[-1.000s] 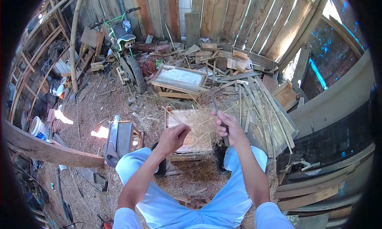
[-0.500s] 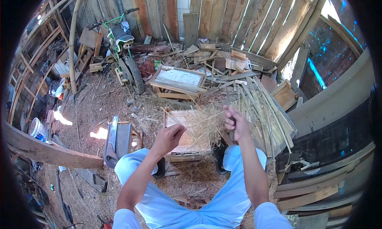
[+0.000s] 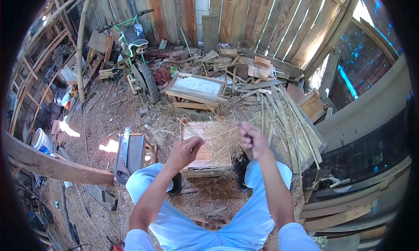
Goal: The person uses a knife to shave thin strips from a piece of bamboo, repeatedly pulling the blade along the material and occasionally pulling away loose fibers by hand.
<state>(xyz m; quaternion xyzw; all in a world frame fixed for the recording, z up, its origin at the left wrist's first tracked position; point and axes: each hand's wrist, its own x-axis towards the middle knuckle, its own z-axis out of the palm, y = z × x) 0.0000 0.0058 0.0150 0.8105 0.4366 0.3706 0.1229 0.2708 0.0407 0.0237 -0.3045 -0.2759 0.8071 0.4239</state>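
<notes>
My left hand (image 3: pixel 187 152) is closed in a pinch on the end of a thin strip (image 3: pixel 220 135), which slants up to the right. To the right, the fingers of my right hand (image 3: pixel 254 140) are wrapped round a knife (image 3: pixel 240 113) with its blade pointing up, slightly blurred. Between and below the hands lies a heap of fine straw-like shavings (image 3: pixel 220 142), partly over a low wooden box or platform (image 3: pixel 196 163) between my feet.
On the left is a small bench (image 3: pixel 136 153) with a saw (image 3: pixel 123 150) on it. Farther ahead stand a framed board (image 3: pixel 194 85) and a bike (image 3: pixel 142 72). Wooden strips (image 3: pixel 292 124) and scrap pieces (image 3: pixel 257 70) are piled ahead and right. A beam (image 3: pixel 56 166) crosses at the left.
My right hand with the knife has moved a little left and down, closer to my left hand. My left hand has stayed nearly in place.
</notes>
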